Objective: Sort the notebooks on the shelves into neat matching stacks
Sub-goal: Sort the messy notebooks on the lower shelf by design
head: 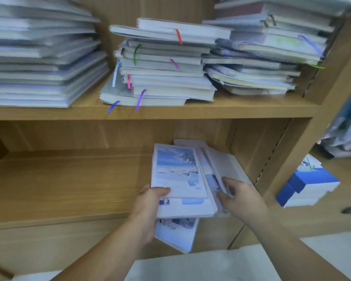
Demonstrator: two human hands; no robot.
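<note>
On the lower shelf [69, 179], toward its right end, lies a loose pile of notebooks. The left hand [150, 201] holds the near left corner of the sky-cover notebook [178, 171], which sits on top. Its thumb lies across the cover and its fingers are hidden beneath the pile, so the grip is closed round that corner. A second notebook [190, 207] shows under it only as a pale strip. A third notebook [176, 234] pokes out below the shelf edge, partly behind the wrist.

The right hand [237, 195] curls its fingers and thumb on the near edge of a tilted notebook [225, 167] just beside the first. Blur hides exactly how the fingertips sit, and the covers underneath cannot be read.

On the upper shelf [190, 110] stand three heaps. The left stack [39, 57] is smeared by blur and cut off at the frame edge. The middle stack [160, 67] is crooked, with coloured ribbons hanging out. The right stack [261, 57] slumps against it, its top cut off. Blue-and-white boxes [306, 185] sit beyond the shelf's side panel
</note>
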